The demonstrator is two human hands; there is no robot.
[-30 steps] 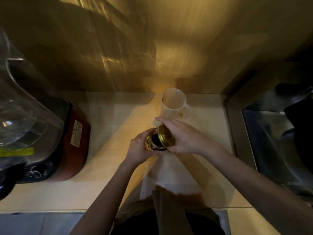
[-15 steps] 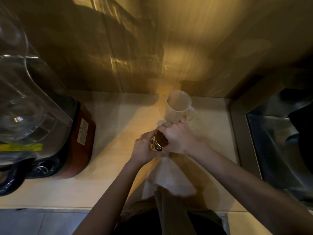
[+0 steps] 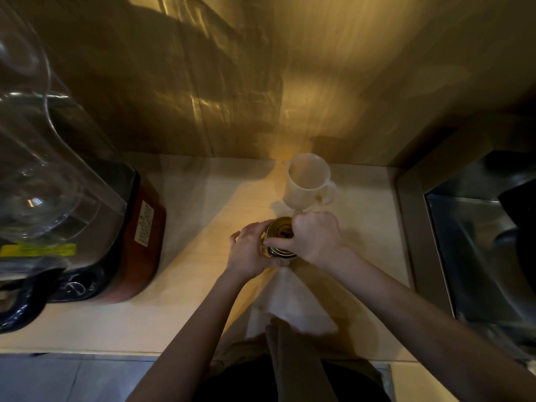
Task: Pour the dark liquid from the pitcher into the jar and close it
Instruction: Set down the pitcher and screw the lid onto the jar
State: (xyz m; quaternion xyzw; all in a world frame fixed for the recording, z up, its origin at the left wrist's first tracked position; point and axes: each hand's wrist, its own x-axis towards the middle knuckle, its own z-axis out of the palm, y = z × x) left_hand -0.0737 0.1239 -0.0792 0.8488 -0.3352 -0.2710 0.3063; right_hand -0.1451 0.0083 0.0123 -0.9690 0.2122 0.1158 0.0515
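A small glass jar stands on the pale counter in the middle of the view, holding dark liquid. A gold lid lies flat on its mouth. My left hand wraps the jar's left side. My right hand grips the lid from the right, thumb across its near rim. Just behind the hands stands a white pitcher, upright, handle to the right; its inside looks pale with no liquid visible.
A blender with a clear jug and a red-black base fills the left of the counter. A steel sink lies to the right. A white cloth lies on the counter under my forearms. The wall is close behind.
The gold lid was tilted beside the jar's mouth in my right hand; now it sits flat on the jar with my right hand closed over it. My left hand kept hold of the jar.
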